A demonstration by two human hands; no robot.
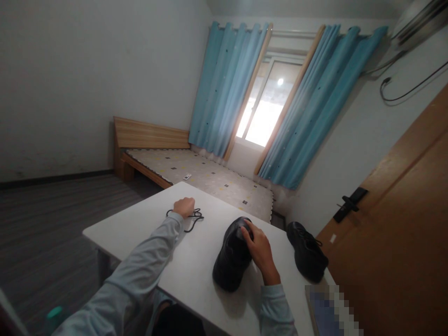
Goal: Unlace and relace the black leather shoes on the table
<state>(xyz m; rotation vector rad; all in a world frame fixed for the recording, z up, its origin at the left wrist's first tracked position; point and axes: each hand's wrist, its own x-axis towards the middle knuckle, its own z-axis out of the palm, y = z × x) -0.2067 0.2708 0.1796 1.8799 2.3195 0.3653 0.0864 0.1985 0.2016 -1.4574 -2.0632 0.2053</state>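
Observation:
A black shoe (231, 261) stands on the white table (140, 224) in front of me. My right hand (261, 247) grips its far end around the opening, thumb on the near side. No lace shows on this shoe from here. To the left, my left hand (184, 206) is closed around a loose black shoelace (198, 215), resting at the tabletop. Loops of the lace spill out on both sides of the fist. A second black shoe (308, 254), with its lace in, sits at the table's right edge, apart from both hands.
Beyond the table lies a bed (217, 179) with a patterned mattress and a small white object (187, 177) on it. A wooden door (395, 224) is close on the right. At the lower right, a flat item (325, 312) is partly pixelated.

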